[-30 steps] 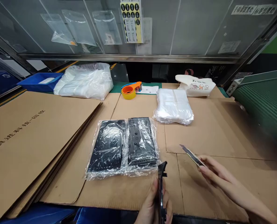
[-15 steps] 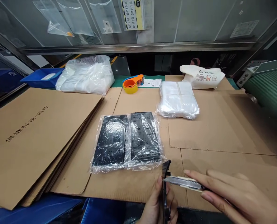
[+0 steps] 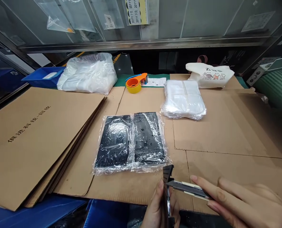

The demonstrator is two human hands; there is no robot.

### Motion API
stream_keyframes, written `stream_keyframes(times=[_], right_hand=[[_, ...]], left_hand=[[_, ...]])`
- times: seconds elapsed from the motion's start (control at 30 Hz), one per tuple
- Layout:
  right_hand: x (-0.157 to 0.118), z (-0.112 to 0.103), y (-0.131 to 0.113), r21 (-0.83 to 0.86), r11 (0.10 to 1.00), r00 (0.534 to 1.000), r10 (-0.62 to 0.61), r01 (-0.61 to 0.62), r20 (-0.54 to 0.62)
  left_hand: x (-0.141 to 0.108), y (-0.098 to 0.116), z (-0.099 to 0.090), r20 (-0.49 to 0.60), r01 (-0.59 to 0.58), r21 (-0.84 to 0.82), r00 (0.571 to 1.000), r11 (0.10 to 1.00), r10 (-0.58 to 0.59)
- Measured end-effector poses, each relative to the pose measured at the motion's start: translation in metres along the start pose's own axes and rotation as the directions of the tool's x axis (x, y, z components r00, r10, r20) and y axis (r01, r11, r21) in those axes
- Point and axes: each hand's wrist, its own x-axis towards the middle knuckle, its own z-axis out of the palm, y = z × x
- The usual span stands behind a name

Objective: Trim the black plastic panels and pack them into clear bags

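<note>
Brown cardboard point(image 3: 226, 126) covers most of the desk point(image 3: 121, 83), whose green top shows along the far edge. Black plastic part point(image 3: 168, 171): in the left hand point(image 3: 152, 209), gripped between thumb and fingers, set on edge; its upper end projects beyond the thumb, its lower end runs down within the palm side. Right hand point(image 3: 243, 202): closed around a utility knife point(image 3: 190, 189), blade pointing toward the left hand. Blade tip sits at the part's edge, just above the left thumb; contact appears likely, not fully resolved.

Appearance of part: narrow as seen, dark, upper end flared and marked with parallel lines; small tabs jut from the side facing the right hand; a glossy strip lies lower down. Knife: grey metal body, pale edging.

Ahead and left of the left hand, near it: two black panels point(image 3: 149, 137) in clear plastic, side by side.
</note>
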Motion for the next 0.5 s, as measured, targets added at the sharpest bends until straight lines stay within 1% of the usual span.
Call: stream_keyframes(times=[0.07, 0.17, 0.37, 0.5], right_hand=[[-0.001, -0.001, -0.003, -0.022, 1.000, 1.000, -0.022, 0.022, 0.013], [-0.001, 0.000, -0.007, -0.026, 0.999, 0.999, -0.041, 0.042, 0.021], [0.006, -0.002, -0.004, -0.051, 0.998, 0.999, -0.028, 0.027, -0.021], [0.009, -0.002, -0.002, -0.053, 0.998, 1.000, -0.030, 0.030, 0.005]], left_hand=[[0.001, -0.002, 0.001, -0.018, -0.005, 0.004, 1.000, 1.000, 0.005], [0.003, -0.003, 0.002, 0.035, -0.022, -0.031, 0.999, 0.999, 0.023], [0.001, -0.002, 0.001, 0.150, -0.024, -0.074, 0.988, 0.997, 0.035], [0.001, -0.004, -0.002, 0.168, -0.037, -0.073, 0.985, 0.997, 0.049]])
